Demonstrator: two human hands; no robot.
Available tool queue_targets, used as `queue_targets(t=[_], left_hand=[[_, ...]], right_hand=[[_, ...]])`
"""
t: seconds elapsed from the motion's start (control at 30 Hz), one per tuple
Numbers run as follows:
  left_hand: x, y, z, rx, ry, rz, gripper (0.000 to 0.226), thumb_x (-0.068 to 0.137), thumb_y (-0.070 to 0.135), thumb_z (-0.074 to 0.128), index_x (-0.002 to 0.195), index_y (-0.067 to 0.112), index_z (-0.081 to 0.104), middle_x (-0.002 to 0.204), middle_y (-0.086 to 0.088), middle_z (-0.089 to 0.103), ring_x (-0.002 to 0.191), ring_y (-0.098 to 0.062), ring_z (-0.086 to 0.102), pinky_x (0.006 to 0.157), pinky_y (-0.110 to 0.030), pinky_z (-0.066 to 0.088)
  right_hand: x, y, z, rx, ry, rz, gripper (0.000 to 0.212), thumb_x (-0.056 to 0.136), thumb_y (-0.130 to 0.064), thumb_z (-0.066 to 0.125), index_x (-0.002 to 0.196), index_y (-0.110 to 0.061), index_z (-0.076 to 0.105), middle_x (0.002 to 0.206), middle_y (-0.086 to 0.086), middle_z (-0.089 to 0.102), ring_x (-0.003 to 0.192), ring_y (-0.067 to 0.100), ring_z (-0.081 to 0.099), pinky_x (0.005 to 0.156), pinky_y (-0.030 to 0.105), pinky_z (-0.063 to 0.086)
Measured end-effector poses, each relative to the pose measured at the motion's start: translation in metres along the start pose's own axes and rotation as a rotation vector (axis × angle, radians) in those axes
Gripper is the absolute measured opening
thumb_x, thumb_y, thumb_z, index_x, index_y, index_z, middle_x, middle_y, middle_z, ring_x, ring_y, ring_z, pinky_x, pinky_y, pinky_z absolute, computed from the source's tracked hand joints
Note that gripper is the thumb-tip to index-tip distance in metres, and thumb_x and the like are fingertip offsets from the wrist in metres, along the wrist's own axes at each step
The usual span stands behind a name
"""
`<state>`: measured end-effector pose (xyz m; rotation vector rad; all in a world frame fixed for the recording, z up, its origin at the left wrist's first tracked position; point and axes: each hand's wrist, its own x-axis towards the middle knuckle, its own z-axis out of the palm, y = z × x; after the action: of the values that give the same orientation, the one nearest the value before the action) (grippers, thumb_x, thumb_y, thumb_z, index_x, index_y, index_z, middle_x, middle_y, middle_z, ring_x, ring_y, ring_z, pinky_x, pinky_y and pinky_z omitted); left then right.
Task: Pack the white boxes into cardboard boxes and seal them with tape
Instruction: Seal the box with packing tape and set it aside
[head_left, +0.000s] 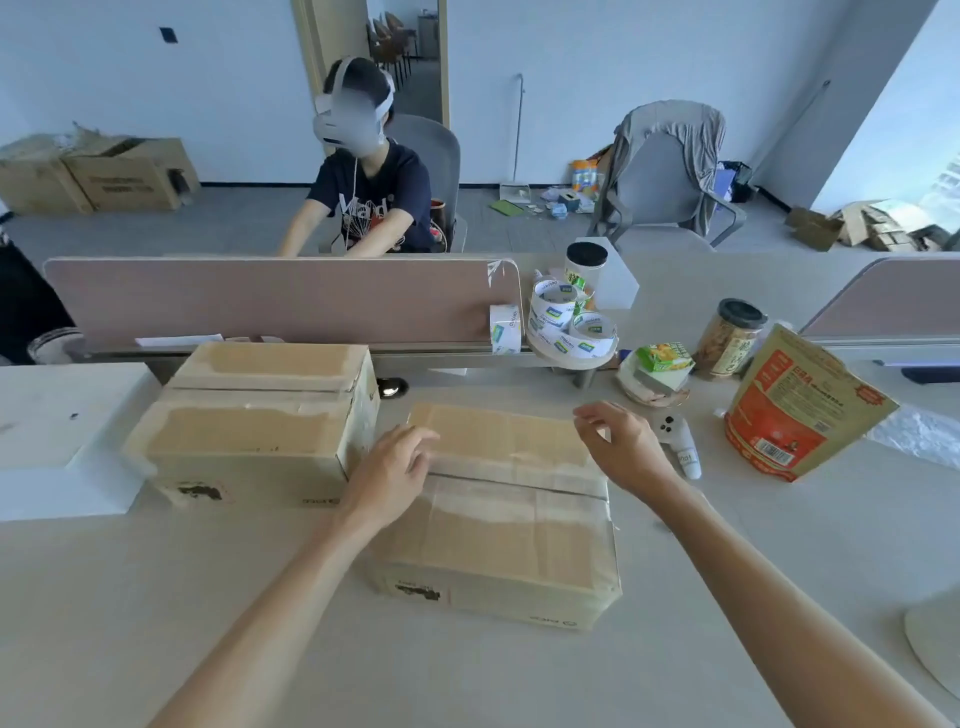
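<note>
While the cardboard box (511, 525) lies crosswise between them, the left hand (396, 470) rests loosely on it; the right hand (621, 447) hovers, grip unclear.

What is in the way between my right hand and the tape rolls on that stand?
Nothing visible. The right hand hovers over the far right corner of the near cardboard box, and only bare table lies between it and the tape rolls. The green carton and white controller sit right of that line.
</note>
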<state>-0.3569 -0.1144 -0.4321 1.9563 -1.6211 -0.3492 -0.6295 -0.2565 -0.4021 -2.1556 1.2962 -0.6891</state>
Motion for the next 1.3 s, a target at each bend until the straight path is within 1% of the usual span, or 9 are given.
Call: queue_targets(t=[0.2,0.33,0.5,0.6,0.7,0.83,0.93,1.13,1.3], left_hand=[[-0.111,0.004,0.014,-0.109,0.113,-0.241,0.031,0.094,0.019,0.059,0.125,0.018,0.056,0.121,0.010,0.050,0.117,-0.014,0.052,0.096,-0.030,0.043],[-0.152,0.000,0.017,-0.290,0.150,-0.489,0.051,0.086,0.026,0.071,0.130,0.017,0.047,0.130,0.004,0.051,0.116,-0.015,0.053,0.092,-0.028,0.040],[-0.161,-0.014,0.020,-0.357,0.029,-0.581,0.077,0.079,0.029,0.079,0.142,0.016,0.036,0.143,0.003,0.043,0.121,-0.010,0.046,0.102,-0.030,0.036],[-0.147,-0.031,0.024,-0.404,-0.023,-0.598,0.087,0.075,0.031,0.082,0.146,0.019,0.033,0.140,0.004,0.045,0.127,-0.009,0.044,0.103,-0.029,0.034],[-0.134,-0.051,0.035,-0.455,-0.085,-0.595,0.074,0.073,0.028,0.084,0.135,0.028,0.044,0.127,0.010,0.055,0.123,-0.008,0.048,0.096,-0.023,0.034],[-0.117,-0.076,0.054,-0.571,-0.192,-0.555,0.065,0.066,0.027,0.088,0.119,0.037,0.051,0.114,0.013,0.065,0.113,-0.007,0.058,0.089,-0.019,0.042],[-0.109,-0.090,0.064,-0.691,-0.177,-0.558,0.072,0.057,0.025,0.091,0.117,0.029,0.052,0.112,0.002,0.070,0.108,-0.015,0.065,0.094,-0.034,0.050],[-0.104,-0.076,0.061,-0.762,-0.139,-0.545,0.066,0.066,0.000,0.085,0.120,0.019,0.052,0.107,0.001,0.070,0.095,-0.006,0.068,0.069,-0.017,0.053],[-0.112,-0.049,0.050,-0.739,-0.109,-0.542,0.055,0.061,0.014,0.090,0.108,0.015,0.061,0.097,-0.004,0.075,0.093,-0.017,0.071,0.076,-0.027,0.053]], right_hand=[[-0.097,0.030,-0.008,-0.014,-0.105,0.042,0.033,0.093,-0.038,0.063,0.121,-0.020,0.064,0.125,-0.002,0.061,0.107,0.021,0.061,0.088,0.034,0.047],[-0.150,0.045,-0.004,0.056,-0.132,0.158,0.063,0.084,-0.049,0.071,0.137,-0.022,0.051,0.140,-0.006,0.049,0.126,0.016,0.049,0.098,0.028,0.039],[-0.187,0.065,0.016,0.307,-0.150,0.361,0.096,0.067,-0.056,0.080,0.147,-0.024,0.038,0.148,-0.001,0.044,0.130,0.015,0.047,0.105,0.038,0.043],[-0.190,0.069,0.032,0.394,-0.136,0.427,0.093,0.071,-0.038,0.085,0.148,-0.021,0.036,0.148,0.001,0.045,0.129,0.019,0.050,0.103,0.037,0.045],[-0.187,0.073,0.052,0.468,-0.100,0.474,0.079,0.074,-0.027,0.085,0.143,-0.026,0.046,0.138,-0.005,0.056,0.124,0.013,0.055,0.102,0.041,0.048],[-0.174,0.067,0.072,0.455,-0.088,0.501,0.047,0.077,-0.011,0.082,0.116,-0.031,0.063,0.099,-0.003,0.072,0.091,0.001,0.063,0.071,0.009,0.050],[-0.171,0.068,0.082,0.460,-0.066,0.528,0.033,0.076,-0.014,0.084,0.097,-0.031,0.066,0.089,-0.008,0.073,0.087,0.006,0.065,0.064,0.009,0.048],[-0.175,0.062,0.084,0.524,-0.035,0.537,0.021,0.082,-0.016,0.078,0.100,-0.021,0.070,0.097,0.000,0.074,0.086,-0.005,0.066,0.069,0.006,0.047],[-0.174,0.055,0.061,0.556,-0.040,0.491,0.021,0.083,-0.021,0.078,0.101,-0.025,0.068,0.094,-0.001,0.072,0.084,-0.006,0.064,0.070,0.012,0.049]])
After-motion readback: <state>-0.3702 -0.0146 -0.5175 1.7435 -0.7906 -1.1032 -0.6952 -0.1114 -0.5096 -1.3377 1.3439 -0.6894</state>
